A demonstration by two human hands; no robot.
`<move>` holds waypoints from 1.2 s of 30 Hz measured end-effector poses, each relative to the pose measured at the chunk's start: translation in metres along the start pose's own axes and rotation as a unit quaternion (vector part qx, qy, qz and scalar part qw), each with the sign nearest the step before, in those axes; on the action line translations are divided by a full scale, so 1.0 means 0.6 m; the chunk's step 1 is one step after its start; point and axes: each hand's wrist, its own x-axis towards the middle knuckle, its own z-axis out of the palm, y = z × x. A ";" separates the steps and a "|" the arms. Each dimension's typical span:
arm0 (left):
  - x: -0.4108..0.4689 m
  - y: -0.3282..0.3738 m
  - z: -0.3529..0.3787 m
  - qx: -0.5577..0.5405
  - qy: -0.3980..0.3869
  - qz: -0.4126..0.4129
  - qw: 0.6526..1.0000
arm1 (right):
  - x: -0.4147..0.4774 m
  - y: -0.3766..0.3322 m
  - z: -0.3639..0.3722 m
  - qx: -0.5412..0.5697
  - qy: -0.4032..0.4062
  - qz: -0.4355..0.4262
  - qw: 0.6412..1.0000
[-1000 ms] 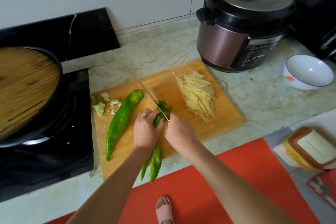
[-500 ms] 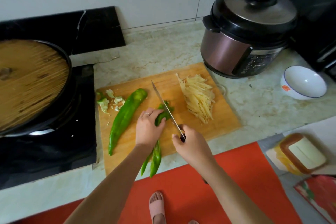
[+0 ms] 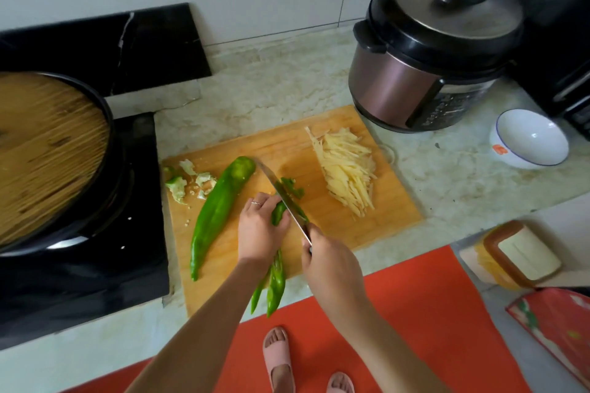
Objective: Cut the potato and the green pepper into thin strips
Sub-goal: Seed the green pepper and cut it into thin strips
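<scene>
The knife (image 3: 281, 193) has dropped back onto the split green pepper (image 3: 277, 281), pinned to the board (image 3: 392, 210) under the left hand's (image 3: 260, 230) curled fingers, the right hand (image 3: 332, 268) gripping its handle; potato strips (image 3: 348, 172) lie finished, another pepper (image 3: 220, 207) untouched.

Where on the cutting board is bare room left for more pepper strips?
Bare board lies between knife and potato strips, and at the near right corner below them. Crowded: scraps and whole pepper at left, left hand and right hand mid-board.

Glossy pepper (image 3: 277, 281) under my left hand (image 3: 258, 230), on a matt wooden board (image 3: 392, 210); smooth metal knife (image 3: 277, 188) in my right hand (image 3: 332, 268).
</scene>
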 end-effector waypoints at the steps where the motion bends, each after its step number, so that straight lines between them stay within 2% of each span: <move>1: -0.001 0.000 -0.001 -0.001 0.001 0.000 1.000 | 0.000 -0.001 -0.001 0.006 0.002 0.001 1.000; 17: -0.002 -0.003 0.002 -0.003 0.017 0.016 1.000 | 0.007 -0.006 -0.014 0.057 -0.029 0.016 0.998; 28: -0.003 -0.011 0.008 -0.020 0.001 -0.003 1.000 | 0.030 -0.011 -0.005 0.031 -0.107 0.084 0.990; 36: 0.000 0.007 -0.010 -0.017 -0.019 -0.017 1.000 | 0.068 -0.020 -0.005 0.055 -0.117 0.123 0.984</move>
